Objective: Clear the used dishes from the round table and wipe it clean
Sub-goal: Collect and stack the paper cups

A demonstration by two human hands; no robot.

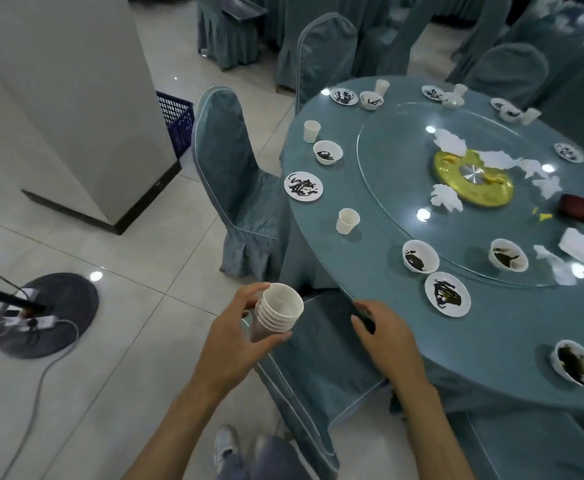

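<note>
A stack of cups [278, 311] is held in the left grip [238, 337], with fingers and thumb wrapped round its sides and its mouth tilted toward 1 o'clock. At 3 o'clock of the stack, the right grip [387, 341] is kept wide and relaxed with nothing in it. It is seen above a covered chair [318, 375] pushed against the rim of the round surface [491, 323]; whether the cover is touched cannot be told.

At 1 o'clock of the right grip, a soiled plate [447, 294] and a soiled bowl [420, 256] are set just beside each other near the rim. A single cup [347, 220] is found at 12 o'clock of the stack. Beyond it, toward 11 o'clock, a second plate [303, 186], a second bowl [327, 152] and another cup [311, 131] are lined along the edge. A third bowl [577, 363] is placed at 3 o'clock of the right grip.

The middle of the surface is taken up by a glass turntable [404, 174], on which crumpled napkins [450, 142] are scattered round a gold hub [472, 178]. More dishes are ranged along the far rim.

A second chair [238, 174] is drawn up at the surface's 9 o'clock side, with a blue crate [176, 119] beyond it.
</note>
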